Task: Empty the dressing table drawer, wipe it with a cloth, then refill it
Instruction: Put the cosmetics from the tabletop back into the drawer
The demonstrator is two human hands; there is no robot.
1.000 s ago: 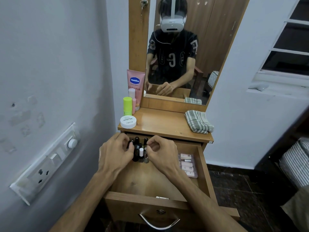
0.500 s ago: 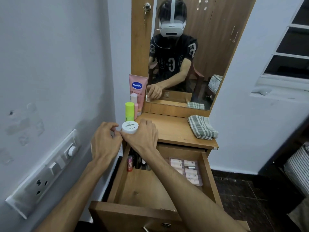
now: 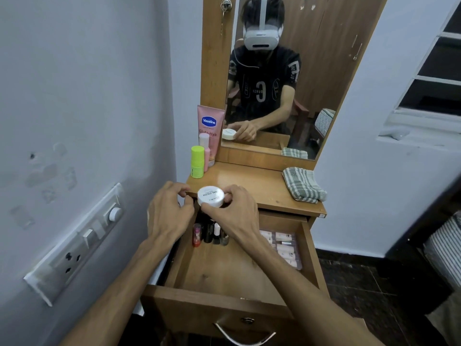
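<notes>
The wooden drawer of the dressing table stands pulled out. Several small bottles stand in its back left corner, and a clear box of pale tubes lies along its right side. My right hand grips a white round jar at the front left edge of the tabletop, slightly tilted. My left hand hovers just left of the jar with loosely curled fingers, holding nothing. A folded striped cloth lies on the tabletop's right side.
A pink lotion tube, a green bottle and a small pink bottle stand at the tabletop's back left. A mirror rises behind. A wall switchboard is at the left, a striped bag at the right.
Both hands left the small bottles in the drawer and rose to the tabletop. My right hand took hold of the white jar and drew it to the front edge.
</notes>
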